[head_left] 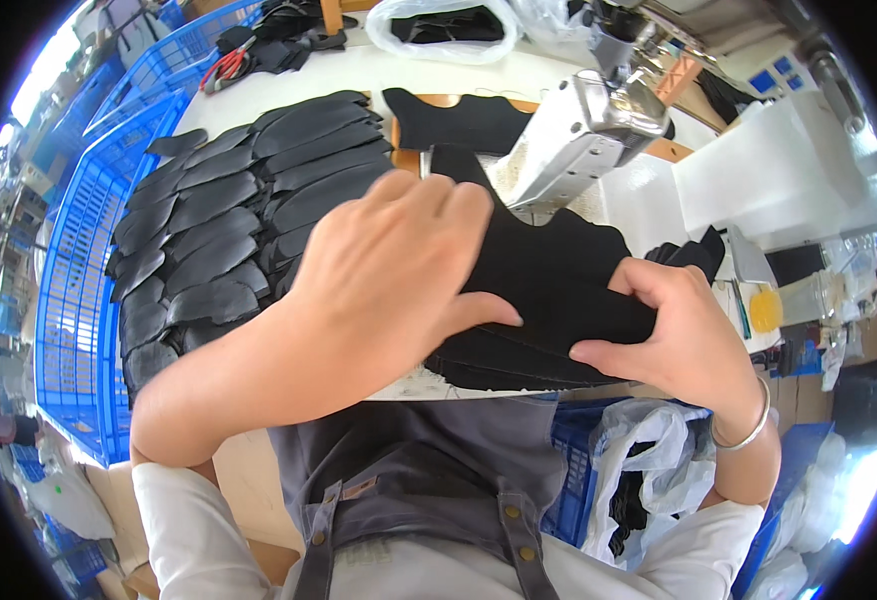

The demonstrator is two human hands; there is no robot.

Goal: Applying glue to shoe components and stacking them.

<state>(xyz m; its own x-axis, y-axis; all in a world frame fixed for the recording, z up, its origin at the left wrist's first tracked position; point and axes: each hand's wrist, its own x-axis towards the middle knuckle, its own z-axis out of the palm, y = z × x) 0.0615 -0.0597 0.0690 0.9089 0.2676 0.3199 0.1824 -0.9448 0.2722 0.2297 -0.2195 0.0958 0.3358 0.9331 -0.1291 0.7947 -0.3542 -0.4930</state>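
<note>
A matte black cut panel (548, 260) with a wavy outline lies at the table's near edge, in front of the machine. My left hand (388, 260) reaches across its left part. The fingers are curled at the panel's left side, their tips hidden, and the thumb stretches over its surface. At the panel's right end my right hand (673, 320) pinches the edge, thumb at the near side and fingers curled over the far side. More black panels (498, 374) lie in layers beneath. A similar black panel (463, 122) rests behind, left of the machine (593, 130).
Rows of overlapping black leather pieces (208, 230) cover the table's left side, with blue plastic crates (83, 300) beyond. Red-handled pliers (228, 66) lie at the back left. Below the right edge, a plastic-lined blue crate (570, 470) holds black scraps.
</note>
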